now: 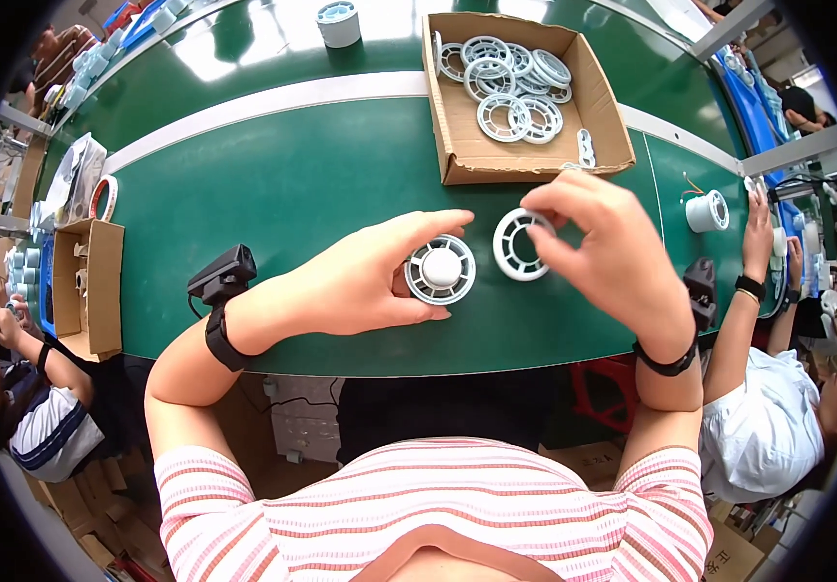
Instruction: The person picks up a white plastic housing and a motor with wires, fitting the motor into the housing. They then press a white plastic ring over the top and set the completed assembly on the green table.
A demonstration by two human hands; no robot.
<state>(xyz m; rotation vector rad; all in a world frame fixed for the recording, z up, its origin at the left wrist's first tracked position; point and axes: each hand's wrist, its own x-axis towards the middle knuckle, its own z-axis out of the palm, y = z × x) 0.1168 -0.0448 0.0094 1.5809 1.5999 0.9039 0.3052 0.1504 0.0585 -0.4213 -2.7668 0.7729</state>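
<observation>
My left hand (365, 276) curves its thumb and fingers round a light-blue round housing (414, 282), seen from above with spokes and a white domed centre (441, 269). Just to the right, my right hand (605, 228) pinches a pale plastic ring (503, 247) with short inner spokes between thumb and fingers, tilted a little and apart from the housing. Beyond my right hand a cardboard box (496, 167) holds a heap of similar rings (506, 118), with a small chain-like white piece (586, 148) near its front right corner.
A white cylindrical part (339, 27) stands on the far green surface, and another, with wires (706, 211), lies at right. A second cardboard box (106, 291) and a tape roll (103, 198) are at left. Co-workers sit on both sides; one's hand (758, 233) is at right.
</observation>
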